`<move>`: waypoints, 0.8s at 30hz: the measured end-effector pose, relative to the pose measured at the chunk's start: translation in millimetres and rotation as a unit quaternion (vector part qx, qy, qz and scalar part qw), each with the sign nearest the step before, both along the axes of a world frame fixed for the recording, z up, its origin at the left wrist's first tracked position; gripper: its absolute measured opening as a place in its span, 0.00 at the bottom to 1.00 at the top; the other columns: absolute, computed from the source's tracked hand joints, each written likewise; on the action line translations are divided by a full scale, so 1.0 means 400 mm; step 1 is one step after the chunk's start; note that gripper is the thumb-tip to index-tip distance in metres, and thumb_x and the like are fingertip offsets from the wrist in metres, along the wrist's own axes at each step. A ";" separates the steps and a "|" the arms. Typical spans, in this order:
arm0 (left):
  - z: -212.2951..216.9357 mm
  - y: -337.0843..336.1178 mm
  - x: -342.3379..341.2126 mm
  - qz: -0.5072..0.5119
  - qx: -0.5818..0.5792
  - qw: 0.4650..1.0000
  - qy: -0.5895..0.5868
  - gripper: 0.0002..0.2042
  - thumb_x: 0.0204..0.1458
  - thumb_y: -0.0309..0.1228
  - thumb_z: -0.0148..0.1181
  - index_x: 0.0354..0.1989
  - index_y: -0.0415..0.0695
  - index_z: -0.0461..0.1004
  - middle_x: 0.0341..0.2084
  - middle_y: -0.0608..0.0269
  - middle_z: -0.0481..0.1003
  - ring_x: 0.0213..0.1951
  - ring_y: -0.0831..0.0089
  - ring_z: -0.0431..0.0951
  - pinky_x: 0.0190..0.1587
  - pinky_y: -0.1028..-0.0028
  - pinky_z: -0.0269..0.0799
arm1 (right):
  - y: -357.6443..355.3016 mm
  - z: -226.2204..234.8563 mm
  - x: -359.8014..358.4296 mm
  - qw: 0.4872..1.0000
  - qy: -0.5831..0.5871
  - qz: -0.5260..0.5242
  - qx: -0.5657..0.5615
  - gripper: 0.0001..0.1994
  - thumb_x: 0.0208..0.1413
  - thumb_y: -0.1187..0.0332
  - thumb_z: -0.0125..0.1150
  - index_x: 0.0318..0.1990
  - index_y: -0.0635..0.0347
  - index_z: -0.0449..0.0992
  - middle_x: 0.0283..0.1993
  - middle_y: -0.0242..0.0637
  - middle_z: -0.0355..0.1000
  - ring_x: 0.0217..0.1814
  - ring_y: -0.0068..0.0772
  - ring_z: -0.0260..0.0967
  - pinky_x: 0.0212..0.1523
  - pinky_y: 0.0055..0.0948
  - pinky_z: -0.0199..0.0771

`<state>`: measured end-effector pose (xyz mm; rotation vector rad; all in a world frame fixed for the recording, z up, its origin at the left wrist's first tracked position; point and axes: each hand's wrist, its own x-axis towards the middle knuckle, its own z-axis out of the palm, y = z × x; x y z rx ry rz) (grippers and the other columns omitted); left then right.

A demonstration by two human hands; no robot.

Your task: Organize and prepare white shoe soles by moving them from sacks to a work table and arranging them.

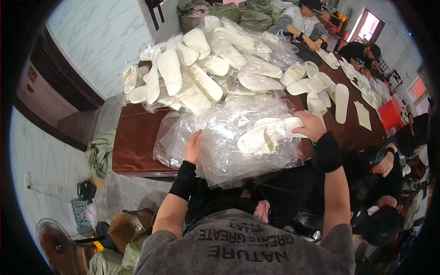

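My right hand [310,125] is closed round one end of white slippers [262,134], which lie tilted over the clear plastic. Their open toe straps point left; how many are stacked there I cannot make out. My left hand [193,145] stands at the left part of a large clear plastic bag [224,160], fingers stretched upward and against or just beside the film. The bag spreads across the table's near edge. Black bands cover both my wrists. Behind the bag rises a big heap of white slippers [197,75], many mixed with clear film.
More slippers [341,103] lie along the right side of the brown table [137,142], near a yellow paper sheet [362,115] and a red bin [389,115]. Two people work at the far end; another sits at the right. A fan [56,247] and cardboard box [129,229] stand lower left.
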<state>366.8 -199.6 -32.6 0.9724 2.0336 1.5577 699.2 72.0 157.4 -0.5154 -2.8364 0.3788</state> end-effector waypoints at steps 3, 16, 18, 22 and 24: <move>0.040 0.012 0.014 0.015 -0.026 0.999 -0.021 0.21 0.62 0.43 0.42 0.53 0.39 0.70 0.51 0.52 0.72 0.57 0.64 0.68 0.57 0.73 0.60 | -0.009 0.014 -0.018 1.000 0.018 0.007 0.001 0.20 0.43 0.60 0.63 0.41 0.61 0.68 0.39 0.41 0.68 0.45 0.45 0.64 0.42 0.36 0.65; 0.075 0.047 -0.057 0.001 -0.008 1.000 0.007 0.19 0.60 0.42 0.46 0.42 0.37 0.75 0.31 0.55 0.78 0.40 0.68 0.77 0.46 0.74 0.68 | 0.041 -0.028 -0.113 0.998 -0.051 0.026 -0.039 0.25 0.44 0.58 0.64 0.48 0.61 0.69 0.47 0.47 0.69 0.53 0.47 0.65 0.51 0.37 0.64; 0.111 0.052 -0.061 0.053 -0.050 0.993 -0.096 0.15 0.59 0.38 0.48 0.40 0.37 0.75 0.27 0.58 0.77 0.37 0.69 0.76 0.43 0.73 0.68 | 0.054 -0.057 -0.112 0.997 -0.058 0.012 -0.052 0.25 0.44 0.58 0.64 0.49 0.61 0.69 0.47 0.47 0.70 0.53 0.48 0.65 0.51 0.37 0.64; 0.161 0.081 -0.031 0.126 -0.136 0.979 -0.089 0.12 0.58 0.32 0.49 0.42 0.36 0.73 0.31 0.53 0.77 0.41 0.62 0.76 0.44 0.67 0.69 | 0.059 -0.113 -0.081 0.996 -0.043 -0.043 -0.061 0.26 0.44 0.56 0.64 0.49 0.60 0.69 0.47 0.48 0.70 0.52 0.47 0.66 0.50 0.38 0.65; 0.155 0.077 0.013 0.163 -0.052 0.979 0.108 0.14 0.58 0.32 0.49 0.48 0.37 0.70 0.41 0.50 0.73 0.49 0.59 0.71 0.51 0.66 0.65 | 0.071 -0.137 -0.070 0.993 -0.060 -0.056 -0.084 0.25 0.44 0.55 0.64 0.48 0.60 0.70 0.46 0.50 0.71 0.51 0.48 0.66 0.49 0.38 0.65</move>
